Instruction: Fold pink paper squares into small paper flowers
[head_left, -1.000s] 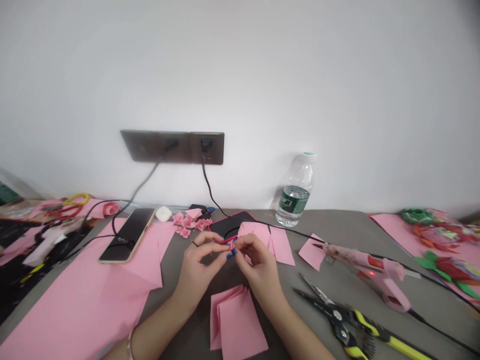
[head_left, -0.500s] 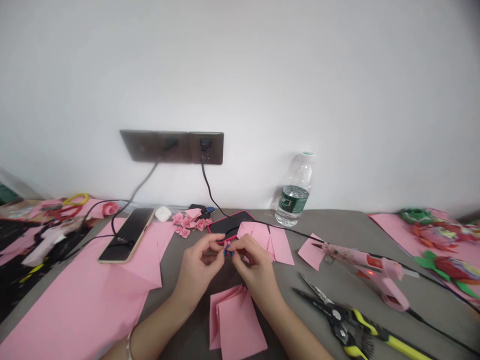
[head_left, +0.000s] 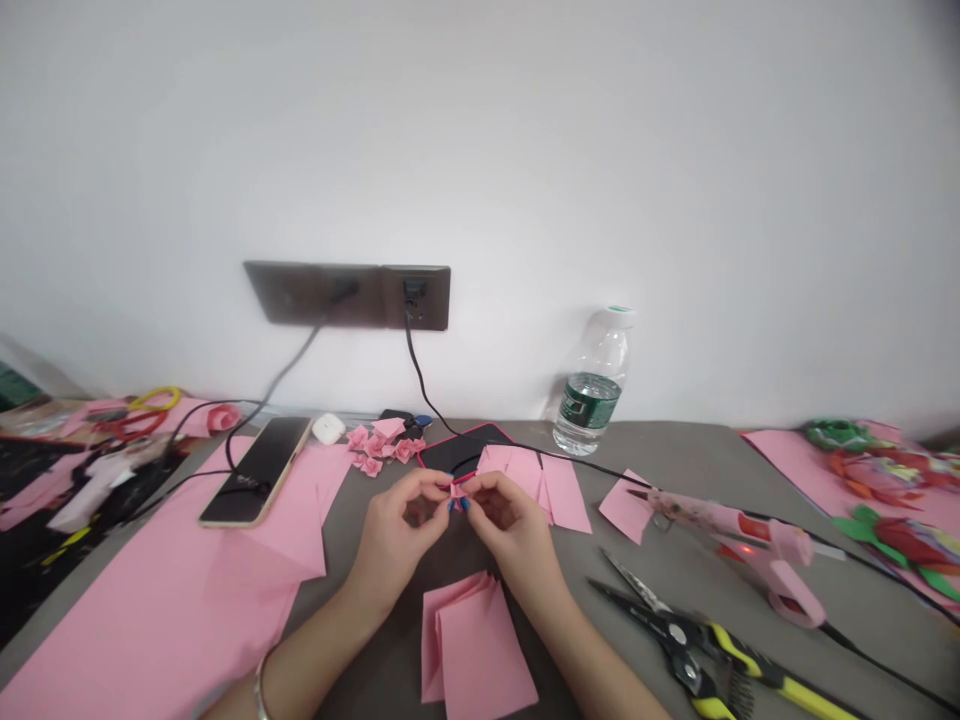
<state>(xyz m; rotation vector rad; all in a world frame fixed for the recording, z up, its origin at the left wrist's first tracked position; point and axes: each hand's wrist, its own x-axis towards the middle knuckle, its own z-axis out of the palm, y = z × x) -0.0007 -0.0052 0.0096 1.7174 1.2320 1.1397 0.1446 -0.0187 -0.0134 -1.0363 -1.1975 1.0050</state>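
Observation:
My left hand [head_left: 397, 535] and my right hand [head_left: 510, 530] meet above the grey table [head_left: 712, 470], fingertips pinched together on a tiny folded piece of pink paper [head_left: 457, 490]. Both hands are closed on it. A stack of pink paper squares [head_left: 476, 650] lies just below my wrists. More pink squares [head_left: 544, 480] lie just beyond my right hand, beside a phone in a red case [head_left: 457, 450].
A large pink sheet [head_left: 172, 610] with a phone [head_left: 255, 470] on it covers the left. Small pink paper roses [head_left: 379, 445] sit near the wall. A pink glue gun [head_left: 750, 545], yellow-handled pliers [head_left: 712, 650], a water bottle [head_left: 592, 385] and coloured paper flowers [head_left: 892, 500] lie right.
My fingertips have drawn closer together on the small pink piece and turned it slightly; the hands stay in the same spot.

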